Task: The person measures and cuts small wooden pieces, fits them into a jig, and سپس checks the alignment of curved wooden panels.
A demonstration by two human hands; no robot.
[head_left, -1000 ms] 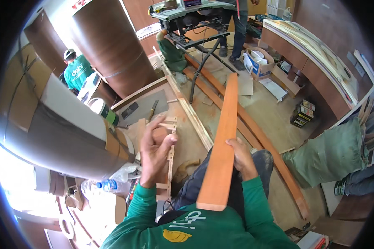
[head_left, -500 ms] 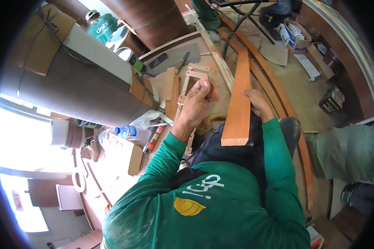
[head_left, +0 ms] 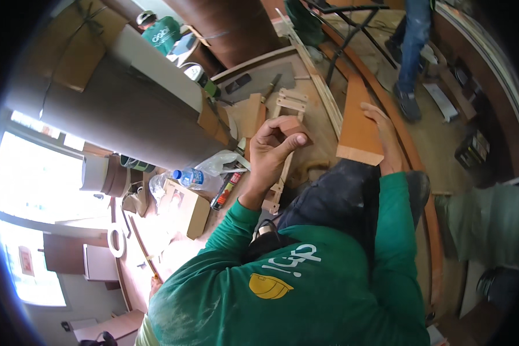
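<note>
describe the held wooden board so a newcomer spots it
Start at the green shirt filling the lower middle, then follow its right sleeve up to the right hand. That hand holds the orange-brown board, its paler cut end facing the shirt; unlike it, the similar long strips lie on the floor.

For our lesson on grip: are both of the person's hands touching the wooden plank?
No, only the right hand touches the wooden plank; the left hand holds a small reddish-brown piece.

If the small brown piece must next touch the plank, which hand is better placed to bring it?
Probably the left hand: it holds the small brown piece, while the right hand holds the plank.
</note>
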